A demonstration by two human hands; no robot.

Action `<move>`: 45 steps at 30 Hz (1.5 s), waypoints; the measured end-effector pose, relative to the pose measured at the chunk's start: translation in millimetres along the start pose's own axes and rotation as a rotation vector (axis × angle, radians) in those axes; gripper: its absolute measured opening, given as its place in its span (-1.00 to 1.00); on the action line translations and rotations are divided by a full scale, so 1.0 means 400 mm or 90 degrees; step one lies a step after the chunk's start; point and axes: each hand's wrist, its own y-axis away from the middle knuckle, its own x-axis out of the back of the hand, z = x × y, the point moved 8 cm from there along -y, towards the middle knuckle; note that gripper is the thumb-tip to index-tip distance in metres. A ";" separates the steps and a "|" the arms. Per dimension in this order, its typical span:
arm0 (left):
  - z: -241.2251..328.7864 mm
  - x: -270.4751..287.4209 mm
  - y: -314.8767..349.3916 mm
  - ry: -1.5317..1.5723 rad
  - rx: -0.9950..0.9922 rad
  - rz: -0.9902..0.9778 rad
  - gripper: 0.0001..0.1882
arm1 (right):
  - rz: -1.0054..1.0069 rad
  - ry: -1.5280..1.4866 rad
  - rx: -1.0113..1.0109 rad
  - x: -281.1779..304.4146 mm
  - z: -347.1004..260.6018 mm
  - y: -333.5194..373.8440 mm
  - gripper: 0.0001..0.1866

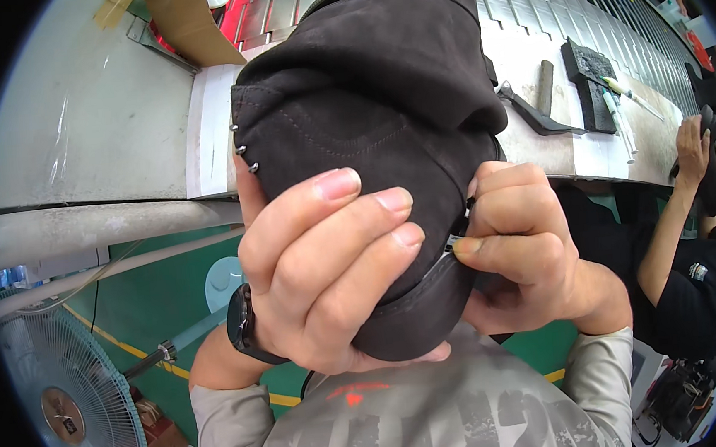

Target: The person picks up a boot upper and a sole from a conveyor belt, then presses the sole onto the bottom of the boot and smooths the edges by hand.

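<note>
A black suede-like boot (352,141) is held up in front of me, with curved stitching, small metal studs along its left edge and a zipper near the top. My left hand (320,268) is wrapped round the boot's lower left side, fingers spread across the upper and a dark watch on the wrist. At the lower right edge, my right hand (517,245) is closed in a pinch at the seam above the thick black heel or sole part (414,319). A small pale piece (452,243) shows by its thumb tip. What else those fingers hold is hidden.
Behind the boot runs a metal slat conveyor (525,0). On the pale bench lie pincers (533,116), a hammer-like handle (546,86), a black block (588,66) and slim pens or syringes (621,122). A fan (71,401) stands left; a co-worker (685,275) is at right.
</note>
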 end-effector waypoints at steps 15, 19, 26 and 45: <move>-0.022 -0.005 0.009 0.035 0.039 -0.059 0.06 | -0.123 0.239 0.044 -0.030 -0.054 -0.023 -0.50; 0.000 0.000 0.016 0.008 0.050 -0.051 -0.02 | -0.086 0.234 0.025 -0.027 -0.071 -0.018 -0.57; 0.015 -0.005 0.012 0.027 0.022 0.009 -0.13 | -0.061 0.146 0.009 -0.015 -0.049 -0.001 -0.63; -0.008 0.022 0.034 0.140 0.091 -0.125 -0.01 | -0.032 0.119 -0.002 -0.017 -0.049 0.001 -0.69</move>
